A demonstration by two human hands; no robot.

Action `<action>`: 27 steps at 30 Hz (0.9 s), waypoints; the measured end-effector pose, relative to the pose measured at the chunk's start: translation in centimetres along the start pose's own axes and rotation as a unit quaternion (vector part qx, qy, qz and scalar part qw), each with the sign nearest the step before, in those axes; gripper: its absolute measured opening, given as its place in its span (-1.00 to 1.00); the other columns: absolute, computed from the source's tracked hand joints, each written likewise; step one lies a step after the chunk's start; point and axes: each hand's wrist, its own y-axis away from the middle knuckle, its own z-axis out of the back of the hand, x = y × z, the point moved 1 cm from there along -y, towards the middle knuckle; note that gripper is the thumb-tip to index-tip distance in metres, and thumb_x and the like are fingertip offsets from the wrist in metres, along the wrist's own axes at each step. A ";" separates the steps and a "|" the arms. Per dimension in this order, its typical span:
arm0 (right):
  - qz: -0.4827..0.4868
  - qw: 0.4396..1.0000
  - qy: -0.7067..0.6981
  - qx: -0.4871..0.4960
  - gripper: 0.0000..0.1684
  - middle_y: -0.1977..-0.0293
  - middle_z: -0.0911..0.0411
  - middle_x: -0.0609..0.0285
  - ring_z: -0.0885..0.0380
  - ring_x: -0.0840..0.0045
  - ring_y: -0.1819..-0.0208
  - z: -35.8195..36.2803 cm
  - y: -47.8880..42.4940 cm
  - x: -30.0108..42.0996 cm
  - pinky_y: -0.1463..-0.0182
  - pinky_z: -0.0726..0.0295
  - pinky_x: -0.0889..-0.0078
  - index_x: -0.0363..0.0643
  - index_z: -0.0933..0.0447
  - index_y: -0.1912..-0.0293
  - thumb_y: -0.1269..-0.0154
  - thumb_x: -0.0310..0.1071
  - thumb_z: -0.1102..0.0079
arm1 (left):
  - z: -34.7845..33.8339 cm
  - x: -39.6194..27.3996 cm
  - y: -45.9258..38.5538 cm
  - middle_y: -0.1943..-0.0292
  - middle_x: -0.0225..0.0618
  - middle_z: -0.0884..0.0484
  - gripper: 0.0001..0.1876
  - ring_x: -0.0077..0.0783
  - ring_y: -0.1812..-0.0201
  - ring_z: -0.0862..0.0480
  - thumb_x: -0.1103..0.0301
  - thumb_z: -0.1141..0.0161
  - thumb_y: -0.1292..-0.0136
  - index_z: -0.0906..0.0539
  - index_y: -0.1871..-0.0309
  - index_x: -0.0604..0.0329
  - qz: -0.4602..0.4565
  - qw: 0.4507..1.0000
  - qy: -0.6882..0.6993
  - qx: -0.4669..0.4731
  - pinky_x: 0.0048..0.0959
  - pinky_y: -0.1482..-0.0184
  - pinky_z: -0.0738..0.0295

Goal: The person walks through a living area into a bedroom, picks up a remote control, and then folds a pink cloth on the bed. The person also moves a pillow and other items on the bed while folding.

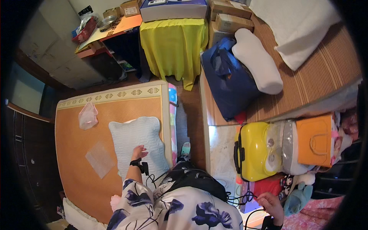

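Over a pale blue quilted pillow [138, 132] on the woven mat [74, 155] of a bed, my left hand [140, 151] has its fingers apart and holds nothing. A black band with a small device is strapped to that wrist. At the lower right, my right hand [267, 201] has its fingers curled beside black cables [244, 198]; whether it grips one cannot be told. A translucent pink-edged bag [88, 116] and a thin translucent sheet [100, 159] lie left of the pillow.
A yellow hard case [254, 151] stands right of me, beside an orange bag [313, 141]. A navy tote bag [230, 86] and a white contoured pillow [258, 63] rest on the striped mat [325, 72]. Yellow cloth [172, 46] drapes a stand ahead. A slipper [186, 148] shows on the floor.
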 end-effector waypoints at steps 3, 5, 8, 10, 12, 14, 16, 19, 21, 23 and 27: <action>-0.019 1.000 0.005 -0.014 -0.85 0.45 -0.57 0.29 -0.51 0.70 0.45 0.2 -2.3 3.7 0.37 -0.50 0.64 -0.25 -0.51 0.16 -0.34 -0.44 0.01 | -2.0 -4.0 -2.5 0.14 -0.12 -0.55 -0.62 0.01 0.23 -0.64 0.32 -0.08 -0.28 -0.40 -0.15 0.18 -0.013 1.000 0.002 0.025 -0.14 0.19 -0.61; -0.084 0.996 -0.031 -0.014 -0.84 0.43 -0.57 0.31 -0.50 0.73 0.45 0.3 -3.5 6.4 0.39 -0.49 0.68 -0.24 -0.51 0.16 -0.35 -0.41 -0.01 | -3.6 -7.3 -3.9 0.13 -0.09 -0.54 -0.63 0.02 0.22 -0.65 0.32 -0.08 -0.28 -0.40 -0.14 0.18 -0.047 0.996 0.008 0.076 -0.13 0.18 -0.61; -0.102 0.994 -0.046 -0.013 -0.84 0.42 -0.56 0.30 -0.49 0.75 0.43 0.1 -4.6 7.5 0.39 -0.48 0.71 -0.25 -0.51 0.15 -0.35 -0.40 -0.01 | -7.8 -12.3 -5.8 0.12 -0.12 -0.55 -0.64 -0.09 0.24 -0.66 0.32 -0.10 -0.28 -0.41 -0.12 0.17 -0.075 0.993 -0.026 0.088 -0.19 0.18 -0.61; -0.054 0.997 -0.046 -0.015 -0.84 0.41 -0.56 0.29 -0.49 0.74 0.42 0.1 -5.4 6.5 0.37 -0.48 0.72 -0.26 -0.50 0.15 -0.34 -0.41 -0.02 | -10.6 -15.2 -6.3 0.13 -0.15 -0.55 -0.65 -0.13 0.24 -0.66 0.31 -0.08 -0.30 -0.41 -0.12 0.17 -0.090 0.989 -0.042 0.111 -0.22 0.16 -0.60; -0.079 0.995 -0.051 -0.011 -0.85 0.41 -0.55 0.28 -0.50 0.73 0.39 0.6 -5.7 6.6 0.32 -0.49 0.71 -0.27 -0.50 0.16 -0.34 -0.42 -0.02 | -13.2 -17.4 -6.7 0.15 -0.18 -0.55 -0.66 -0.15 0.25 -0.67 0.31 -0.07 -0.31 -0.41 -0.12 0.17 -0.094 0.987 -0.058 0.120 -0.25 0.15 -0.60; -0.073 0.996 -0.048 -0.008 -0.85 0.41 -0.55 0.28 -0.51 0.71 0.37 1.3 -5.9 6.2 0.27 -0.51 0.69 -0.28 -0.50 0.16 -0.34 -0.43 -0.02 | -15.4 -19.4 -6.8 0.14 -0.18 -0.57 -0.66 -0.20 0.29 -0.67 0.33 -0.04 -0.33 -0.41 -0.13 0.18 -0.117 0.982 -0.052 0.138 -0.33 0.22 -0.60; -0.030 0.999 -0.037 -0.010 -0.85 0.41 -0.56 0.28 -0.52 0.70 0.35 2.0 -6.6 4.7 0.23 -0.52 0.67 -0.29 -0.50 0.17 -0.33 -0.45 -0.02 | -17.8 -21.7 -6.5 0.14 -0.17 -0.57 -0.67 -0.24 0.33 -0.68 0.35 -0.03 -0.33 -0.41 -0.14 0.18 -0.131 0.978 -0.062 0.153 -0.38 0.28 -0.62; -0.011 0.998 -0.069 0.003 -0.84 0.41 -0.56 0.27 -0.53 0.70 0.35 2.6 -7.4 3.4 0.23 -0.52 0.65 -0.31 -0.49 0.16 -0.31 -0.46 -0.03 | -21.8 -26.5 -5.2 0.18 -0.21 -0.59 -0.67 -0.24 0.33 -0.69 0.36 -0.04 -0.33 -0.41 -0.14 0.19 -0.161 0.967 -0.089 0.175 -0.38 0.26 -0.65; -0.006 0.999 -0.043 -0.001 -0.83 0.39 -0.57 0.25 -0.54 0.68 0.34 3.2 -8.1 3.4 0.22 -0.53 0.64 -0.33 -0.52 0.17 -0.28 -0.48 -0.02 | -25.4 -30.3 -3.2 0.17 -0.21 -0.60 -0.69 -0.26 0.33 -0.70 0.36 -0.05 -0.32 -0.43 -0.11 0.18 -0.183 0.961 -0.108 0.176 -0.42 0.31 -0.64; -0.022 0.999 -0.043 -0.008 -0.83 0.38 -0.58 0.24 -0.54 0.68 0.35 3.6 -8.8 4.3 0.22 -0.53 0.63 -0.35 -0.53 0.19 -0.27 -0.48 -0.02 | -27.9 -34.8 -2.2 0.21 -0.25 -0.60 -0.71 -0.27 0.36 -0.69 0.37 -0.05 -0.31 -0.44 -0.09 0.18 -0.233 0.943 -0.126 0.201 -0.42 0.32 -0.65; -0.035 0.997 -0.065 -0.009 -0.81 0.38 -0.59 0.23 -0.54 0.67 0.35 4.1 -9.7 3.4 0.25 -0.53 0.61 -0.36 -0.55 0.19 -0.26 -0.46 -0.04 | -34.4 -43.7 -0.9 0.24 -0.28 -0.59 -0.71 -0.32 0.43 -0.67 0.40 -0.06 -0.31 -0.44 -0.09 0.15 -0.307 0.923 -0.118 0.202 -0.42 0.40 -0.64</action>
